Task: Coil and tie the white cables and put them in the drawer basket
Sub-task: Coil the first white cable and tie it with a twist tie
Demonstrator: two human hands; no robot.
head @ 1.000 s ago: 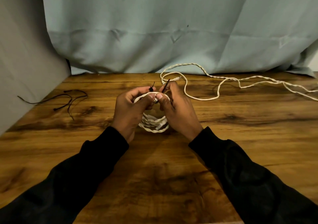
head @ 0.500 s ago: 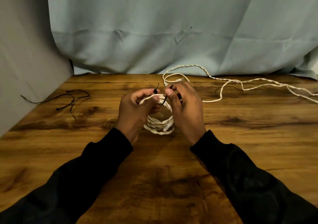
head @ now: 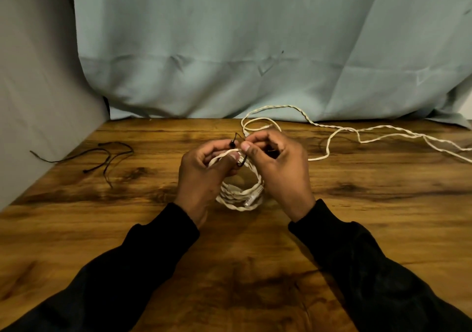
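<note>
Fingers of the left hand (head: 201,176) curl round the top of a coiled white cable (head: 240,196), the thumb pressed on the upper strands near the middle of the frame. Just to the right, the fingers of the right hand (head: 278,176) are bent too, the thumb and forefinger pinching a thin black tie (head: 241,162) that hooks under the top strands of the coil. One small dark end of the tie sticks up between the two hands, close above the left thumb. The coil stands upright between both palms, its lower loops hanging below the hands and showing a pale connector at the lower right of the bundle; whether the loops touch the tabletop (head: 383,229) I cannot tell.

Black sleeves (head: 143,262) run from both wrists down to the bottom corners of the frame.

Behind the hands, a second loose white cable (head: 332,137) lies uncoiled on the wooden tabletop, looping just beyond the right hand's knuckles and trailing off to the right edge of the frame in twisted strands. Far over at the left of the frame, well apart from the hands, a few spare black ties (head: 107,153) lie scattered on the wood. A pale blue-green cloth (head: 255,50) hangs across the back of the scene, and a grey wall (head: 38,76) fills the upper left.
</note>
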